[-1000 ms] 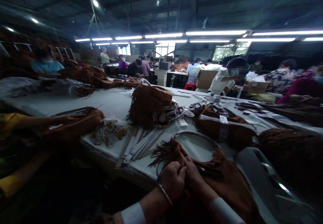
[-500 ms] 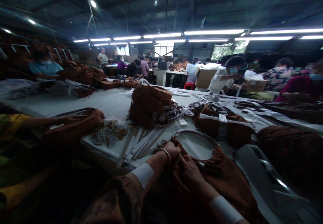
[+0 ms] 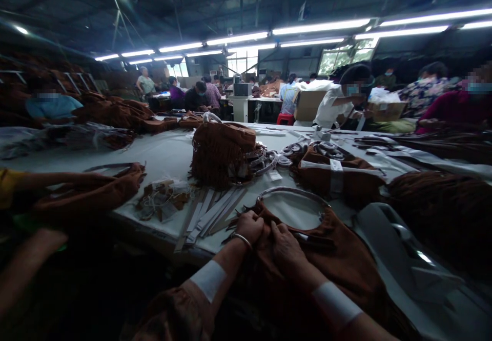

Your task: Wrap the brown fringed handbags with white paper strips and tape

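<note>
A brown fringed handbag (image 3: 346,254) with a plastic-wrapped ring handle (image 3: 294,191) lies at the table's near edge, in front of me. My left hand (image 3: 249,227), with a bangle at its wrist, is closed on the bag's edge just left of the handle. Close beside it, my right hand (image 3: 286,246) grips the same brown material, fingers bent and pressed down on it. The two hands are slightly apart, with a fold of the bag between them. My fingertips are partly hidden in the dark material.
Paper strips (image 3: 215,215) and a heap of stringed tags (image 3: 163,197) lie left of my hands. Stacked fringed bags (image 3: 221,151) stand behind, another brown bag (image 3: 338,177) at right. A grey plastic device (image 3: 395,248) sits right. A co-worker's arm (image 3: 57,179) reaches over a bag at left.
My view has tilted down and shifted slightly. My hands have moved a little apart while staying on the handbag. The co-worker's lower hand at left has come forward into view.
</note>
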{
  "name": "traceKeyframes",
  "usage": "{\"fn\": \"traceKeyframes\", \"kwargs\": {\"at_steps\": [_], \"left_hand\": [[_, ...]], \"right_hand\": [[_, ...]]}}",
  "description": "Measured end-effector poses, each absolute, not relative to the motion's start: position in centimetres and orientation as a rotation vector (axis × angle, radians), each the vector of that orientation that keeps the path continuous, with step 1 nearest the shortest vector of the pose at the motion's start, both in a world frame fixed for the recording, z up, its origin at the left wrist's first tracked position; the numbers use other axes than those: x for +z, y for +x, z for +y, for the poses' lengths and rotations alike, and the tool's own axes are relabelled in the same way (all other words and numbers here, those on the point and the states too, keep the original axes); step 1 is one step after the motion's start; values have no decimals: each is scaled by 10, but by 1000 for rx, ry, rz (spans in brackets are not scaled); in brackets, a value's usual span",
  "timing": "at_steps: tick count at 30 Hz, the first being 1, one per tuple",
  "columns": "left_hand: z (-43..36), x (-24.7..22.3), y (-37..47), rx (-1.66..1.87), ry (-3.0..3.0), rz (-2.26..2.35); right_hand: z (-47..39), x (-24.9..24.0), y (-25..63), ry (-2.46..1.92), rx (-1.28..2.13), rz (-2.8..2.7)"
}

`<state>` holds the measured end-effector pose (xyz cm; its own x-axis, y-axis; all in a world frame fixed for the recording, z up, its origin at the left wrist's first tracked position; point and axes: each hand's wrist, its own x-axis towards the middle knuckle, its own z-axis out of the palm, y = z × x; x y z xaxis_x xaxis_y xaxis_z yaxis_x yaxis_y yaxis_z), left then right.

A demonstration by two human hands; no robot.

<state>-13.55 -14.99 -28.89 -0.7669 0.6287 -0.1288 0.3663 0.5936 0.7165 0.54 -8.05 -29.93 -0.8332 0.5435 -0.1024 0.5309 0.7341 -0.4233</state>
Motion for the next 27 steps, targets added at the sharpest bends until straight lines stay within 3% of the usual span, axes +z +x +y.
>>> {"fn": "traceKeyframes", "kwargs": {"at_steps": [17,27], "left_hand": [[-96,-270,-187,535,983,2315],[-109,-287,-185,620,1057,2393]], "right_hand": [[-81,-292,10,-834,667,-2926],[-79,-295,15,-782,780,-2920]]}}
